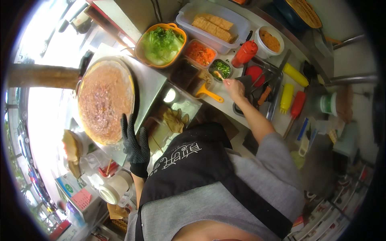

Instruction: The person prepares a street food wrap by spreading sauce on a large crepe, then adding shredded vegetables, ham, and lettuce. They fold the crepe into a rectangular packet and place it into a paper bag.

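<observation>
A large round crepe [105, 100] spread with a reddish-brown sauce lies on the round griddle to my left. My left hand [135, 145], in a black dotted glove, is beside its near right edge with the fingers stretched out and nothing in them. Further right, my bare right hand [234, 89] pinches the handle of a small wooden spoon [218, 75]. The spoon's other end reaches into a small square container of chopped green onions [222, 67]. Close by are a tub of dark sauce [183, 72] and an orange-handled brush or scraper [210, 94].
Behind stand an orange basket of lettuce [161, 46], a tub of orange-red shreds [200, 53] and a clear bin of fried crackers [212, 28]. On the right are a red squeeze bottle [244, 53], a black tray [273, 96] of tools and yellow bottles [286, 97].
</observation>
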A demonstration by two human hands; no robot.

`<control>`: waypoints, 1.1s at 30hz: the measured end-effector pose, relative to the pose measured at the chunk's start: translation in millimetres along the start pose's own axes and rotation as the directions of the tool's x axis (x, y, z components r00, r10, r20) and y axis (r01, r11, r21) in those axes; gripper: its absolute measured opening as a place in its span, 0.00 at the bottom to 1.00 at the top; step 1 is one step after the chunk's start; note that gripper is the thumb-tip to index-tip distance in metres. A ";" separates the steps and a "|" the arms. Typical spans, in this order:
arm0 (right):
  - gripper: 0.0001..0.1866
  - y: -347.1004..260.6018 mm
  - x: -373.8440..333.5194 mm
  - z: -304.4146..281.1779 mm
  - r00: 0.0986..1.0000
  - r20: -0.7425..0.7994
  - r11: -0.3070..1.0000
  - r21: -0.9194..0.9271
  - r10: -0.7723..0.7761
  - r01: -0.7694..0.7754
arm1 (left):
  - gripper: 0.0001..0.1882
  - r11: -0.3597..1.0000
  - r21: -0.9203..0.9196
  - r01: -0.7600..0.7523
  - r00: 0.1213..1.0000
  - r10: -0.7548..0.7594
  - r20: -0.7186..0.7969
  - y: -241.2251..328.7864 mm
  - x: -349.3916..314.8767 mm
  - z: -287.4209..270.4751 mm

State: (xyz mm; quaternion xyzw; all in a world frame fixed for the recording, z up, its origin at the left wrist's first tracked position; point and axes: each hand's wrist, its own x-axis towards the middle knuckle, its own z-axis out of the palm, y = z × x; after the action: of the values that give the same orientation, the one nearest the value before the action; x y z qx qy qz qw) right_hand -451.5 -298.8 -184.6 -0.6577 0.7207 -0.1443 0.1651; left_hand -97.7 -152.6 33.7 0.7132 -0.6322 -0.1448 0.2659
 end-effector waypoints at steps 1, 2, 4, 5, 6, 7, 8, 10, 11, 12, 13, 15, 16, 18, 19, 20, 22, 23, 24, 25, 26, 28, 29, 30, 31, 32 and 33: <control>0.13 0.0 -2.4 11.4 0.999 -0.007 0.995 0.089 0.042 -0.041 | 0.25 1.000 0.000 -0.001 1.000 0.001 0.006 1.0 0.7 0.9; 0.14 -5.4 -3.6 16.4 0.997 -0.011 0.981 0.177 0.079 -0.076 | 0.25 1.000 0.000 0.000 1.000 0.000 0.007 1.6 1.2 2.1; 0.15 -7.6 -2.4 31.4 0.971 -0.018 0.903 0.371 0.240 -0.216 | 0.25 1.000 -0.002 -0.003 1.000 0.003 0.006 3.2 1.6 2.7; 0.15 0.3 0.2 51.4 0.949 -0.013 0.822 0.504 0.315 -0.266 | 0.25 1.000 -0.008 -0.012 1.000 0.012 0.007 3.2 2.3 3.3; 0.14 4.7 2.1 63.8 0.923 0.007 0.720 0.624 0.385 -0.305 | 0.25 1.000 -0.013 -0.018 1.000 0.018 0.008 2.5 2.3 3.6; 0.14 3.1 3.4 61.6 0.872 0.115 0.581 0.703 0.476 -0.410 | 0.25 1.000 -0.005 -0.020 1.000 0.020 0.004 2.7 2.7 2.7; 0.14 3.2 4.5 57.9 0.806 0.234 0.421 0.755 0.543 -0.503 | 0.25 1.000 0.003 -0.021 1.000 0.021 0.000 3.7 3.1 1.1; 0.13 5.0 4.3 48.4 0.736 0.346 0.230 0.798 0.582 -0.557 | 0.25 1.000 0.008 -0.021 1.000 0.021 -0.003 2.3 2.1 -0.7; 0.13 6.9 2.4 42.4 0.743 0.335 0.213 0.818 0.579 -0.534 | 0.25 1.000 0.004 -0.017 1.000 0.017 -0.004 -0.2 0.9 -1.3; 0.13 9.3 0.8 36.4 0.751 0.325 0.195 0.837 0.575 -0.511 | 0.25 1.000 0.002 -0.013 1.000 0.013 -0.005 -2.0 -0.5 -1.9; 0.14 13.5 0.1 28.9 0.748 0.340 0.171 0.842 0.570 -0.512 | 0.26 1.000 0.004 -0.005 1.000 0.005 -0.006 -3.9 -2.1 -1.8; 0.14 12.8 -1.3 15.8 0.790 0.286 0.230 0.854 0.542 -0.467 | 0.26 0.999 0.017 0.027 0.999 -0.026 -0.022 -7.7 -6.4 -4.2; 0.15 8.0 -1.0 8.1 0.817 0.264 0.262 0.858 0.513 -0.442 | 0.28 0.998 -0.003 0.058 0.998 -0.058 -0.018 -6.8 -8.9 -8.8; 0.15 -11.9 -2.3 -9.5 0.866 0.226 0.322 0.862 0.445 -0.391 | 0.27 0.997 -0.003 0.075 0.996 -0.075 -0.057 -13.2 -16.5 -11.1; 0.15 -25.8 -4.2 -19.5 0.886 0.242 0.315 0.871 0.395 -0.378 | 0.27 0.999 -0.009 0.054 0.995 -0.055 -0.080 -17.7 -19.3 -11.3; 0.15 -43.2 -5.7 -28.2 0.905 0.260 0.305 0.879 0.337 -0.366 | 0.26 0.997 -0.028 0.074 0.992 -0.076 -0.097 -20.2 -21.2 -11.3; 0.16 -84.6 -4.9 -41.3 0.936 0.312 0.269 0.899 0.164 -0.347 | 0.26 0.998 -0.017 0.068 0.986 -0.070 -0.152 -19.5 -25.5 -16.5; 0.16 -103.9 -2.0 -37.4 0.932 0.348 0.230 0.904 0.098 -0.361 | 0.27 0.996 -0.001 0.094 0.986 -0.093 -0.142 -17.6 -26.4 -21.2; 0.16 -134.5 -2.5 -38.1 0.935 0.354 0.220 0.912 0.008 -0.347 | 0.27 0.993 0.010 0.120 0.985 -0.118 -0.129 -16.3 -28.8 -26.1; 0.16 -164.1 -2.3 -38.0 0.916 0.390 0.208 0.908 -0.099 -0.364 | 0.27 0.994 0.001 0.112 0.982 -0.110 -0.156 -20.3 -32.7 -27.5; 0.16 -194.6 -1.8 -35.4 0.888 0.415 0.200 0.904 -0.197 -0.378 | 0.29 0.992 -0.023 0.124 0.982 -0.126 -0.142 -28.8 -39.0 -28.0; 0.16 -249.2 0.3 -11.3 0.870 0.404 0.283 0.902 -0.284 -0.326 | 0.28 0.990 -0.009 0.140 0.974 -0.139 -0.178 -35.7 -46.9 -31.7; 0.16 -287.6 -11.7 -12.2 0.886 0.346 0.340 0.910 -0.308 -0.238 | 0.28 0.989 -0.010 0.150 0.968 -0.149 -0.202 -40.5 -52.8 -32.3; 0.16 -312.0 -11.2 -2.2 0.863 0.323 0.431 0.892 -0.390 -0.139 | 0.28 0.988 -0.012 0.153 0.963 -0.152 -0.223 -45.4 -57.4 -33.3; 0.16 -332.0 -10.4 15.0 0.858 0.171 0.539 0.831 -0.485 0.139 | 0.28 0.988 -0.015 0.156 0.958 -0.155 -0.240 -49.8 -61.4 -33.8; 0.15 -359.9 -23.1 16.2 0.843 0.065 0.588 0.745 -0.534 0.315 | 0.28 0.984 -0.028 0.177 0.950 -0.178 -0.257 -53.7 -67.7 -35.7; 0.16 -375.3 -27.6 24.6 0.731 -0.044 0.581 0.576 -0.681 0.575 | 0.28 0.981 -0.042 0.192 0.942 -0.196 -0.272 -56.7 -73.4 -37.8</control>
State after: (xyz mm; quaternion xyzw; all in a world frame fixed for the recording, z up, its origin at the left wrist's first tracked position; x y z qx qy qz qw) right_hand -100.9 -306.1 -46.0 -0.8029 0.3472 -0.3347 0.3505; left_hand -42.1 -70.0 23.2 0.7831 -0.5149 -0.0744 0.3408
